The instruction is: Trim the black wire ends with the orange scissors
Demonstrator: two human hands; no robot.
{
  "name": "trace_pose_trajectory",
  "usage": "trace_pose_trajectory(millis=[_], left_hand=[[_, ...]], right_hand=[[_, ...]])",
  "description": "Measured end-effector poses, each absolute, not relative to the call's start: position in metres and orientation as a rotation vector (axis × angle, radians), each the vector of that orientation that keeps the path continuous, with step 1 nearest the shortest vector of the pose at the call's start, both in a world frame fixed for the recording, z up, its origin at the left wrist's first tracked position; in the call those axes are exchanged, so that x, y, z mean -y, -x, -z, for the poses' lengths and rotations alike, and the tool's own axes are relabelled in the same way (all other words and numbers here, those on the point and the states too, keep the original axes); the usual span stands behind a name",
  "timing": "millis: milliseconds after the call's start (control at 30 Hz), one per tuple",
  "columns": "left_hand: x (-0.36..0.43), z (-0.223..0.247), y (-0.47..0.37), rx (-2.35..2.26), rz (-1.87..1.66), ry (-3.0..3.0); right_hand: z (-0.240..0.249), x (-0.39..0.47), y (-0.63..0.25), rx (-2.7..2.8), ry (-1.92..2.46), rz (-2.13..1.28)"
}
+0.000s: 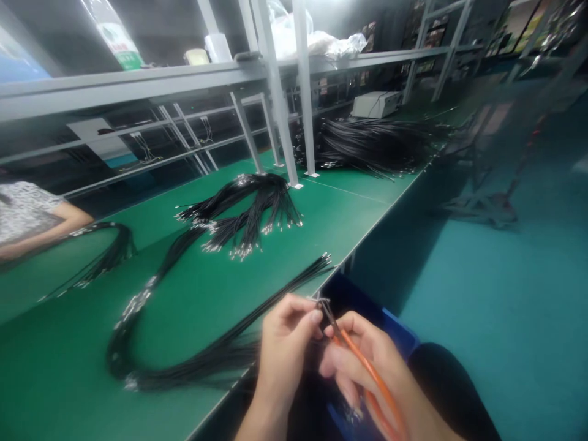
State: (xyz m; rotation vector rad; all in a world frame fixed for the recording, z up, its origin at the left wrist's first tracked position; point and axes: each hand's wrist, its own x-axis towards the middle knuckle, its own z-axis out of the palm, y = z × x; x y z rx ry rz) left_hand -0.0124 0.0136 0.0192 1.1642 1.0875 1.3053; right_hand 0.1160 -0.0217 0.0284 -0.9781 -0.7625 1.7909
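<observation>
My left hand [285, 343] is closed in a pinch at the table's front edge, on what looks like a cable end with a small metal tip; the fingers partly hide it. My right hand [367, 352] grips orange-handled pliers [377, 383], whose narrow dark jaws reach the metal tip at my left fingertips. A long bundle of black cables [184, 372] curves over the green table and passes behind my left hand. Beside that hand, a loose strand of the cables [294, 283] points toward the table edge, its ends bright metal.
More black cables [250, 229] lie fanned out mid-table, and a large pile [372, 144] sits farther back. Grey posts [281, 98] carry a shelf [184, 79] above. Below the table edge is a blue bin [402, 331]. A co-worker's arm [73, 217] rests by cables at left.
</observation>
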Motion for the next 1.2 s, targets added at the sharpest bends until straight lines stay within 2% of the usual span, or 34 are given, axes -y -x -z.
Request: trace_pose_trajectory(millis=[667, 1200], left_hand=[[-0.013, -0.019, 0.009, -1.085, -1.241, -1.238], [-0.011, -0.007, 0.005, -1.207, -1.381, -1.505]], right_hand=[[-0.034, 0.019, -0.121, 0.748, 1.071, -1.857], [-0.027, 0.019, -0.127, 0.900, 1.240, -1.775]])
